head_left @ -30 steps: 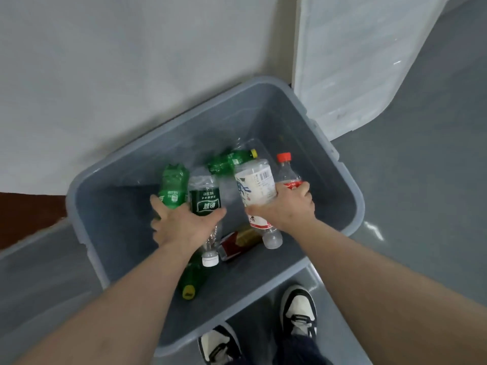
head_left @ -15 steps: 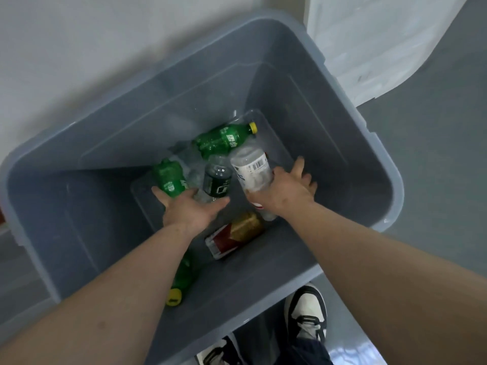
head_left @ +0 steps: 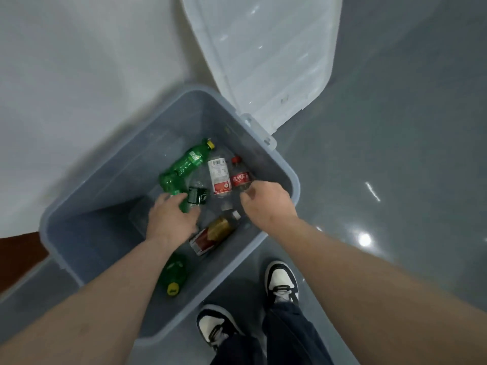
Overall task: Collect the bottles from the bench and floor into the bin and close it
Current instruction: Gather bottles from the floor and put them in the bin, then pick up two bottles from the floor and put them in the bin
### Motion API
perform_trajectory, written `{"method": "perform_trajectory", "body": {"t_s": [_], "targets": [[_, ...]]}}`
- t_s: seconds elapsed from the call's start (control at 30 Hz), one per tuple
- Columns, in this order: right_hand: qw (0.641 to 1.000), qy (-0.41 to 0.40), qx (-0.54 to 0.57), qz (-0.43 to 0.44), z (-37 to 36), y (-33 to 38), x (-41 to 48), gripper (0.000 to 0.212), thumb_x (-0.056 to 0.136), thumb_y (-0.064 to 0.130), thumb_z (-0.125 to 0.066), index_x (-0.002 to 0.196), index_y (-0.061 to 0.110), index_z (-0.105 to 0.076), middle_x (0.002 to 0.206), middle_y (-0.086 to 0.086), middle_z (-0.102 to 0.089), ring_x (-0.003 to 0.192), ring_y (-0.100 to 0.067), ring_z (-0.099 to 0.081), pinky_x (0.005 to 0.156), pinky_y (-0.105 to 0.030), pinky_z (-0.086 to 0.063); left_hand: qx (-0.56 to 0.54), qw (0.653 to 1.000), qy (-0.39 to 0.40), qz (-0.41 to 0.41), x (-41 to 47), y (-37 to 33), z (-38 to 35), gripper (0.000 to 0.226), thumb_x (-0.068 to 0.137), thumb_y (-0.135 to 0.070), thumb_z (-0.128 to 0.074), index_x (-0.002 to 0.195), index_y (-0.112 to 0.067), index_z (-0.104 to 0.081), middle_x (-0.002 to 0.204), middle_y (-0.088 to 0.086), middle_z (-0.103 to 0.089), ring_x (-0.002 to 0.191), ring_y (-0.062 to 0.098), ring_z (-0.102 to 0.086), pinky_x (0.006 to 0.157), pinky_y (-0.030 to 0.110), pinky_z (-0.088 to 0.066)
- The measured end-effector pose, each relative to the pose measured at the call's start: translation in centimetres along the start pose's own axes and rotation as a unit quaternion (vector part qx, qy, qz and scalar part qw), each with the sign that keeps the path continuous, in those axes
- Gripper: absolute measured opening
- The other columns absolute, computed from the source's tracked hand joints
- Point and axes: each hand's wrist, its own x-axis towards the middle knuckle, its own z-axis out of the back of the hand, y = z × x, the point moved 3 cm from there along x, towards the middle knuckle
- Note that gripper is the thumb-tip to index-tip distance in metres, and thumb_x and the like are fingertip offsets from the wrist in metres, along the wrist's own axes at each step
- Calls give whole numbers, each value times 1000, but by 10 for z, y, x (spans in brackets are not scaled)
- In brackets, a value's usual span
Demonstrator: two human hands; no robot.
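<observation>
The grey bin [head_left: 288, 167] stands open on the floor with several bottles lying in it. Among them are a green bottle with a yellow cap [head_left: 188, 162], a white-labelled clear bottle [head_left: 220, 175], a red-labelled cola bottle [head_left: 240, 177], a dark-labelled bottle [head_left: 197, 197], an amber tea bottle [head_left: 213, 233] and another green bottle [head_left: 174, 275]. My left hand [head_left: 171, 219] is low in the bin, fingers spread and touching the dark-labelled bottle and a crumpled green one [head_left: 170, 184]. My right hand [head_left: 266, 204] hovers just behind the cola bottle's base, loosely curled and empty.
The bin's translucent white lid [head_left: 263, 61] leans against the white wall behind the bin's right corner. Grey glossy floor stretches to the right. My two shoes [head_left: 280, 281] stand at the bin's near side. A brown strip [head_left: 18, 259] shows at the left edge.
Both hands have let their bottles drop onto the bin floor and drawn back a little. The white-labelled and cola bottles now lie flat. The view has pulled up and away.
</observation>
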Motion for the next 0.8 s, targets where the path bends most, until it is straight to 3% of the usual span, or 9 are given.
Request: {"method": "perform_trajectory", "body": {"t_s": [0.17, 0.3, 0.5, 0.67, 0.8], "targets": [[995, -57, 77, -37, 94, -3, -74, 28, 94, 36, -48, 97, 14, -65, 92, -5, -63, 86, -27, -57, 79, -33, -50, 40, 996, 5, -76, -64, -90, 65, 56, 88, -34, -63, 139, -16, -50, 142, 13, -49, 123, 31, -51, 103, 37, -39], [978, -104, 153, -99, 163, -32, -146, 27, 92, 37, -48, 95, 13, -62, 101, -7, -66, 93, -29, -59, 77, -32, -47, 97, 984, 38, -145, -131, -167, 101, 59, 89, -38, -60, 143, -21, -43, 141, 9, -52, 125, 29, -51, 104, 40, -42], [931, -177, 267, -176, 244, -96, -276, 29, 89, 37, -50, 96, 13, -64, 105, -9, -68, 98, -31, -62, 77, -31, -46, 235, 923, 70, -298, -256, -297, 130, 59, 91, -37, -55, 145, -23, -38, 134, 6, -58, 120, 28, -55, 99, 40, -45], [876, -243, 336, -247, 300, -200, -360, 29, 89, 35, -51, 97, 11, -65, 106, -12, -68, 98, -32, -63, 82, -33, -50, 281, 861, 57, -420, -352, -428, 92, 56, 91, -33, -57, 143, -21, -42, 127, 6, -62, 116, 28, -57, 95, 36, -43], [838, -281, 365, -293, 328, -300, -406, 30, 90, 32, -50, 100, 9, -66, 104, -12, -69, 97, -32, -63, 79, -33, -49, 298, 824, 70, -477, -417, -516, 9, 57, 90, -34, -58, 143, -21, -44, 126, 5, -63, 118, 28, -57, 99, 37, -44]]}}
